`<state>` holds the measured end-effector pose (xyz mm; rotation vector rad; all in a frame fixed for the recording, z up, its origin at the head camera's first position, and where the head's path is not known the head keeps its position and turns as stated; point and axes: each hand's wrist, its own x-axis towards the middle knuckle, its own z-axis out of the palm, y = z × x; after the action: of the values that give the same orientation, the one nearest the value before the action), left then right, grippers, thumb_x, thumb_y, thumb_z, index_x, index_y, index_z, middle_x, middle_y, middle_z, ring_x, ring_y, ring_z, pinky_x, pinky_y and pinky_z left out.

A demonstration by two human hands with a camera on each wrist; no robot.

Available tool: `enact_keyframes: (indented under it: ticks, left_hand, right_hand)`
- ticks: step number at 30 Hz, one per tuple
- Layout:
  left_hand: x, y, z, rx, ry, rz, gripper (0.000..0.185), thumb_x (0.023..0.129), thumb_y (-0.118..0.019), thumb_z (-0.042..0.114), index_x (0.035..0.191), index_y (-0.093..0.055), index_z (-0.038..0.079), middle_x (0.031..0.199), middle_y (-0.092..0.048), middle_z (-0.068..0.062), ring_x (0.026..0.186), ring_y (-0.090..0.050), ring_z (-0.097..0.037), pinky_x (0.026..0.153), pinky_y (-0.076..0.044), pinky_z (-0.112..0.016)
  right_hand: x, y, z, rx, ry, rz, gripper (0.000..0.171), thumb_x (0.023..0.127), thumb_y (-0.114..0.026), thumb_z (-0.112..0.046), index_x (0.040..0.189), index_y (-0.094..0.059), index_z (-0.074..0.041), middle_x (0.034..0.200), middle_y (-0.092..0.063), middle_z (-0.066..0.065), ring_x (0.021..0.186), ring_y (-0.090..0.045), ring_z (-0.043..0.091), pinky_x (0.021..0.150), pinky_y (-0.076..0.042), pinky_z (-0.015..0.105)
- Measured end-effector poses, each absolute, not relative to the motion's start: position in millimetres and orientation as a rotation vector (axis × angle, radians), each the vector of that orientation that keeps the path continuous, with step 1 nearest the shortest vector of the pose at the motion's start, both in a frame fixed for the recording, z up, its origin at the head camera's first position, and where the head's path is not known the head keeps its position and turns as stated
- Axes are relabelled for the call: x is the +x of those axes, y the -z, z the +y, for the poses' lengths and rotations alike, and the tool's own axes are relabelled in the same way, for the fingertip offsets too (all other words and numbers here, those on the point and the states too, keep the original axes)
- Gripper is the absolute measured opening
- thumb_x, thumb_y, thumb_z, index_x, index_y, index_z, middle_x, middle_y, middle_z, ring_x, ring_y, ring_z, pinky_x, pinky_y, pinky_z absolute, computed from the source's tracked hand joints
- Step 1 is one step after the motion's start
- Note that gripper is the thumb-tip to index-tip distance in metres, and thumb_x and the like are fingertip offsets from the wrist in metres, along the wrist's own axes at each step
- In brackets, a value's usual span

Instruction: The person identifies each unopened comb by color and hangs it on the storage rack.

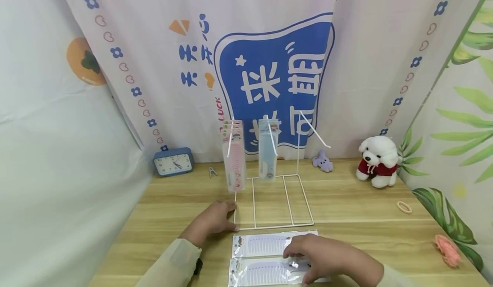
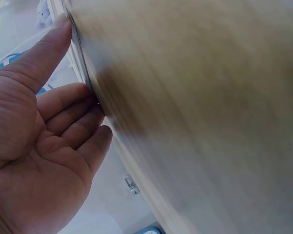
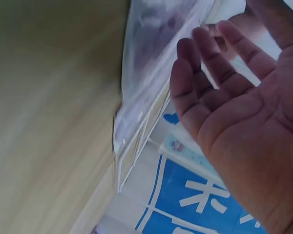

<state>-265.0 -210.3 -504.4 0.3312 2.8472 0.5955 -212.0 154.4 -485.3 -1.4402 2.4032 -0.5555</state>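
Observation:
A white wire rack stands on the table with three prongs. Pink combs in clear packets hang on its left prong, and a pale blue comb packet hangs on the middle one. At the rack's left base wire rests my left hand, thumb and fingertips against it. Two lilac combs in clear packets lie flat in front of the rack, the farther packet just above the nearer packet. Over their right part is my right hand, fingers loosely bent and partly hiding both; its palm holds nothing.
A blue clock and a small clip sit at the back left. Toward the back right are a purple plush toy and a white plush dog. A beige ring and a coral hair tie lie along the right side.

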Motion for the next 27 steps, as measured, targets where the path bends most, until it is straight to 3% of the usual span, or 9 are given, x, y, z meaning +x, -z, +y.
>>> enact_keyframes:
  ticks: [6, 18, 23, 27]
  left_hand:
    - [-265.8, 503.7, -211.0, 0.336, -0.587, 2.848, 0.078, 0.088, -0.093, 0.035, 0.151, -0.063, 0.001, 0.161, -0.058, -0.018, 0.151, -0.052, -0.044, 0.128, -0.042, -0.057]
    - [-266.3, 504.1, -211.1, 0.328, -0.59, 2.848, 0.077, 0.087, -0.094, 0.035, 0.15, -0.064, 0.002, 0.162, -0.058, -0.017, 0.152, -0.051, -0.043, 0.128, -0.042, -0.057]
    - [-266.9, 504.9, -211.0, 0.322, -0.588, 2.841, 0.077, 0.087, -0.094, 0.036, 0.151, -0.064, 0.003, 0.162, -0.057, -0.017, 0.152, -0.051, -0.043, 0.128, -0.042, -0.057]
    - [-266.0, 504.1, -210.8, 0.319, -0.592, 2.84, 0.077, 0.087, -0.094, 0.035, 0.151, -0.064, 0.003, 0.162, -0.058, -0.017, 0.152, -0.051, -0.044, 0.128, -0.041, -0.058]
  right_hand:
    - [-198.6, 489.9, 150.0, -1.422, 0.45, 2.514, 0.066, 0.066, -0.102, -0.02, 0.126, -0.075, -0.026, 0.122, -0.066, -0.018, 0.11, -0.06, -0.003, 0.097, -0.059, 0.024]
    - [-197.7, 494.6, 150.8, -1.277, 0.442, 2.601, 0.066, 0.065, -0.104, -0.023, 0.124, -0.075, -0.025, 0.114, -0.063, -0.016, 0.095, -0.049, -0.003, 0.079, -0.051, 0.02]
    - [-200.0, 495.5, 150.4, -1.242, 0.456, 2.574, 0.066, 0.066, -0.104, -0.025, 0.125, -0.074, -0.022, 0.103, -0.059, -0.018, 0.091, -0.046, -0.001, 0.076, -0.047, 0.02]
    - [-200.9, 497.2, 148.9, -1.27, 0.44, 2.578, 0.06, 0.065, -0.105, -0.025, 0.115, -0.072, -0.022, 0.088, -0.051, -0.017, 0.084, -0.043, -0.001, 0.071, -0.042, 0.017]
